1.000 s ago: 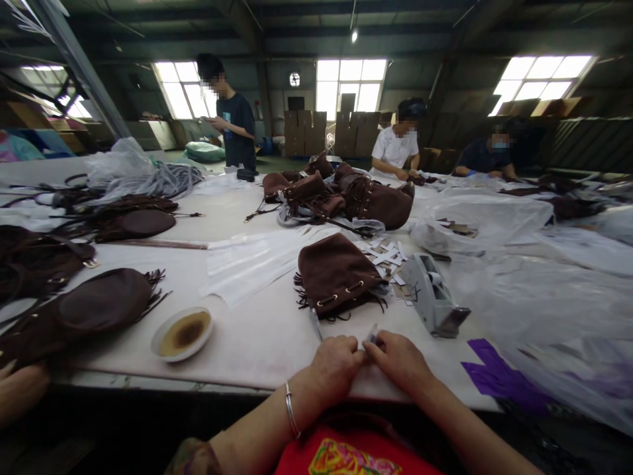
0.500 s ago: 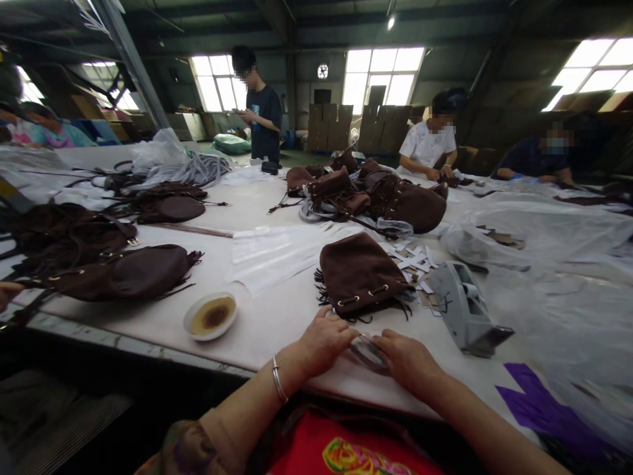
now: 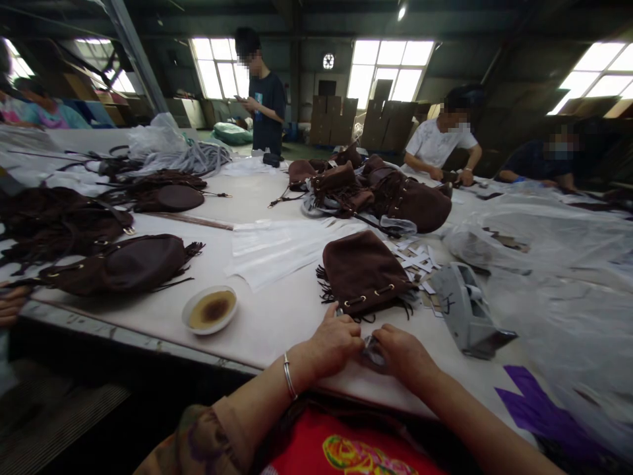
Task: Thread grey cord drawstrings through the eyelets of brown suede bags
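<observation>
At the left edge, another person's hand (image 3: 12, 305), near a tangled heap of dark brown bags (image 3: 64, 218). Next, on the worktop (image 3: 267, 320), a dark bag with an oval panel (image 3: 141, 264), lying on its side, fringe pointing right. Then a shallow white bowl (image 3: 192, 324), holding yellowish-brown stuff with a darker centre. Behind and rightward, white sheets (image 3: 279, 247), laid loosely overlapping.

Left hand (image 3: 331, 343): wears a bangle (image 3: 289, 376), keeps fingers curled in together around a small silvery item (image 3: 339, 312), only its end showing. Just beyond, the brown fringed bag (image 3: 363, 270): lies flat, eyelets toward the hands, fringe spilling onto the worktop. Clear plastic piece (image 3: 374, 353): sits between the hands, pinched by the right hand (image 3: 405, 356), fingers pressed together; exact shape blurred.

Farther back, a pile of brown bags (image 3: 410, 201). To the right, scattered pale strips (image 3: 415, 257), beside a grey tape dispenser (image 3: 465, 313); then purple material (image 3: 537, 402) and crumpled clear sheeting (image 3: 558, 310).
</observation>
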Demonstrator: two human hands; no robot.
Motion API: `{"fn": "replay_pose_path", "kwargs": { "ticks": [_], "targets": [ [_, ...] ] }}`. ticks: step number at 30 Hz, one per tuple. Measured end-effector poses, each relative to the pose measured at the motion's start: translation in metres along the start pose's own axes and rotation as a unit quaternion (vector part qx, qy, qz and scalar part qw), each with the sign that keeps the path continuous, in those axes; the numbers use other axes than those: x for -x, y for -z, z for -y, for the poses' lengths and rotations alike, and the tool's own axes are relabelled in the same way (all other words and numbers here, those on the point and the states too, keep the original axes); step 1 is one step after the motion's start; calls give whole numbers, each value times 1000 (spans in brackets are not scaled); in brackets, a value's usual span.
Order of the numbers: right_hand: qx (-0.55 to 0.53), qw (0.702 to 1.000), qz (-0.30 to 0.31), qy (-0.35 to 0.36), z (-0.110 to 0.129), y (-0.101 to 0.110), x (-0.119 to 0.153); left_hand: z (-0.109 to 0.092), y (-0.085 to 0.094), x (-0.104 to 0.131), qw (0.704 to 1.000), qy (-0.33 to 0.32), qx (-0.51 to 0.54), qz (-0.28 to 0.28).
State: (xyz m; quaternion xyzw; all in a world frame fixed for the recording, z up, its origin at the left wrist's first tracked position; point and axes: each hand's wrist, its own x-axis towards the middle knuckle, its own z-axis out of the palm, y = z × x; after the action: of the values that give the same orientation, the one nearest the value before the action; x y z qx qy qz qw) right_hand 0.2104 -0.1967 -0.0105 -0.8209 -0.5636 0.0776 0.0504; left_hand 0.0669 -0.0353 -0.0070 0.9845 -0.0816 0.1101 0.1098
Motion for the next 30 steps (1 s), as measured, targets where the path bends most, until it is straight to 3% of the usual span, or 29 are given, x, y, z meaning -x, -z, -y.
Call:
{"fn": "replay_pose_path", "kwargs": {
  "ticks": [15, 19, 23, 27, 30],
  "targets": [
    [-147, 982, -36, 115, 0, 1, -22, 10, -2, -8, 998, 13, -28, -58],
    [-217, 973, -48, 69, 2, 1, -24, 19, 3, -11, 998, -51, -24, -17],
    [-299, 952, -55, 17, -3, 1, -16, 24, -1, -11, 997, -68, -33, -25],
    [-240, 967, -59, -56, -9, -3, -1, 22, -11, -9, 995, -71, -37, -67],
    [-181, 981, -41, -63, -7, -5, 4, 20, -15, -8, 993, -62, -40, -88]
  ]
}}
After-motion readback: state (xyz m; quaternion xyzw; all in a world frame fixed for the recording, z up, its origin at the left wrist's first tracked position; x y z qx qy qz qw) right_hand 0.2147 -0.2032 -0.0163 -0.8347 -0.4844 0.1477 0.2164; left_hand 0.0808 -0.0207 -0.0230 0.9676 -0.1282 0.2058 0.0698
